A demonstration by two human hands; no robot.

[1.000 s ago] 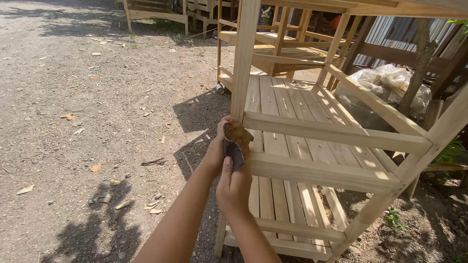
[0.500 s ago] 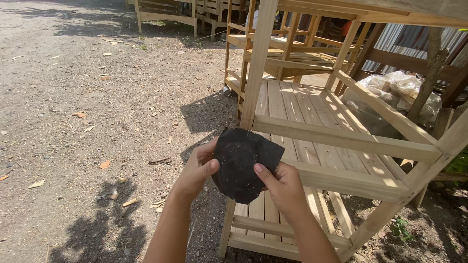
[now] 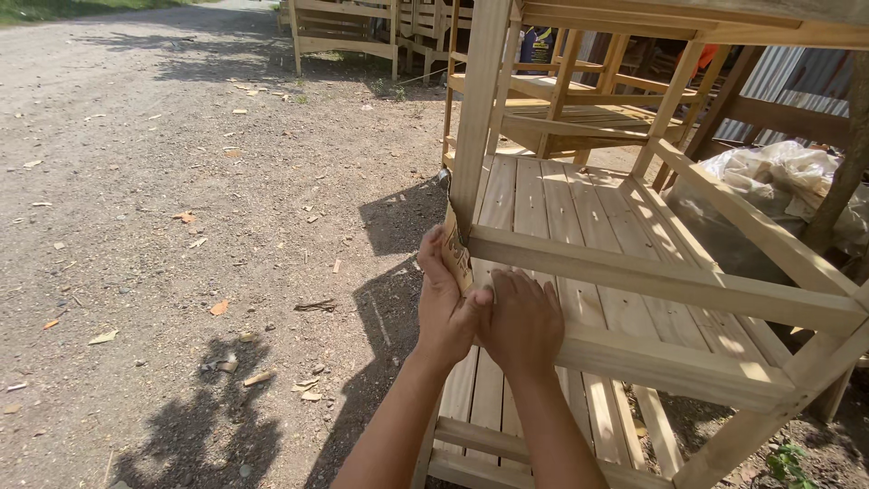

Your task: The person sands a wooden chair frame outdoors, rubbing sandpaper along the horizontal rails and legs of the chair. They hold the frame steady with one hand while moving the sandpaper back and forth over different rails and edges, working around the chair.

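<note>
Both hands press a folded sheet of sandpaper [image 3: 458,256] against the corner post [image 3: 477,109] of a bare wooden rack [image 3: 634,272]: the left hand [image 3: 445,303] wraps it round the post's outer edge, and the right hand [image 3: 523,321] lies flat just beside, fingers bent on the rail. The wood looks pale and unfinished all over, so most rubbing seems left. Gravel ground [image 3: 181,226] lies open to the left; slats and rails crowd the right.

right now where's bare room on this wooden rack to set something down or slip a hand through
The slatted shelf is bare between the corner post and the diagonal brace. A hand could pass through the gap over the front rail. It is crowded at the post, where the left hand and right hand press sandpaper.
</note>
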